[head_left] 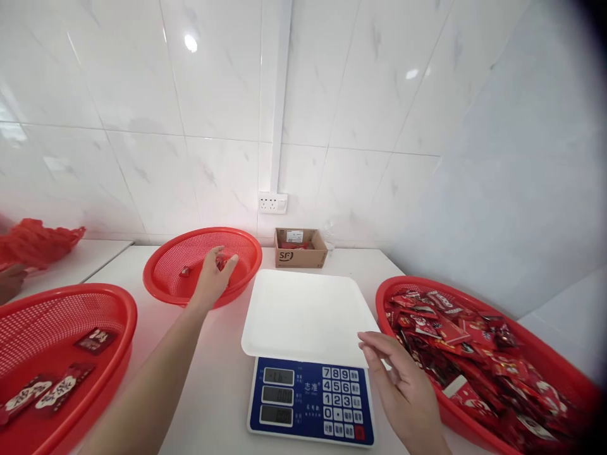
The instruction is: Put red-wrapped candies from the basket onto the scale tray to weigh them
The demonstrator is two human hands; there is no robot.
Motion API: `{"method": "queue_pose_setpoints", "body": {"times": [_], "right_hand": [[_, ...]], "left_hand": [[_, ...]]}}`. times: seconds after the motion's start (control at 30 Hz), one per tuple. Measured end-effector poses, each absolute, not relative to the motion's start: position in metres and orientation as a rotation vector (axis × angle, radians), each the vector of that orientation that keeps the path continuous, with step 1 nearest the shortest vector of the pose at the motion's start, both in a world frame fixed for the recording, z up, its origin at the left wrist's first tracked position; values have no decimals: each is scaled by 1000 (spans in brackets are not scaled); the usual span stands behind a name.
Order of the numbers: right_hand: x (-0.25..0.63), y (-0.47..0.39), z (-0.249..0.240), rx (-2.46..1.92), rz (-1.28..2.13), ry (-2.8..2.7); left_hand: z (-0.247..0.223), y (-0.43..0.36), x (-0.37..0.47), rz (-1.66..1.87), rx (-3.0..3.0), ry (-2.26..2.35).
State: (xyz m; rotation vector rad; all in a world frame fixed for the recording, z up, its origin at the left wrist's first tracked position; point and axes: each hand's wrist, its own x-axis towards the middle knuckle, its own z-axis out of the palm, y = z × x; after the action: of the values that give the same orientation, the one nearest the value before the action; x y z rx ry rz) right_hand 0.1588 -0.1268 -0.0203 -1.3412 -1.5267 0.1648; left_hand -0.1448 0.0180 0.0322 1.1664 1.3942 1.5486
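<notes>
My left hand (212, 276) is over the round red plastic basket (159, 260) at the back, its thumb and fingers apart. A few small red packets (184, 272) lie in that basket, one of them partly hidden behind my fingers. A digital scale (310, 401) with a blue keypad stands in front of me, and nothing rests on its white weighing tray (308, 316). At the tray's right edge is my right hand (403, 385), fingers loosely bent with a gap to the thumb and nothing visible in them.
To the right stands a large red basket (386, 287) heaped with red snack packets (474, 354). Another red basket (124, 303) at left holds several packets. A small cardboard box (300, 257) sits by the wall. Another person's hand (12, 282) is near red bags (40, 243) at far left.
</notes>
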Motion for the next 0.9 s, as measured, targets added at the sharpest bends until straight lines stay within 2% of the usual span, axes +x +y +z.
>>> {"method": "queue_pose_setpoints", "body": {"times": [0.13,0.23,0.33,0.43,0.53,0.6,0.8,0.9], "right_hand": [[171,-134,-28,-1423,168,-1512],[179,-140,-23,-1465,147,-1515],[189,-143,-16,-1520,138,-1538],[205,-143,-10,-1668,124,-1569],[228,-138,-3,-1922,213,-1626],[245,-132,2,-2038,329,-1676],[281,-102,4,-2182,787,-1922],[283,-88,-4,-2243,796,-1950]], "left_hand": [[6,6,-157,1140,2130,1826],[-12,-6,-163,941,2421,1806],[-21,-10,-170,906,2601,1938],[-30,-9,-170,1238,2581,1955],[-44,-15,-160,1672,2507,1759],[-53,-22,-152,1808,2505,1618],[-69,-35,-145,1829,2526,1470],[-72,-35,-147,1799,2475,1517]]}}
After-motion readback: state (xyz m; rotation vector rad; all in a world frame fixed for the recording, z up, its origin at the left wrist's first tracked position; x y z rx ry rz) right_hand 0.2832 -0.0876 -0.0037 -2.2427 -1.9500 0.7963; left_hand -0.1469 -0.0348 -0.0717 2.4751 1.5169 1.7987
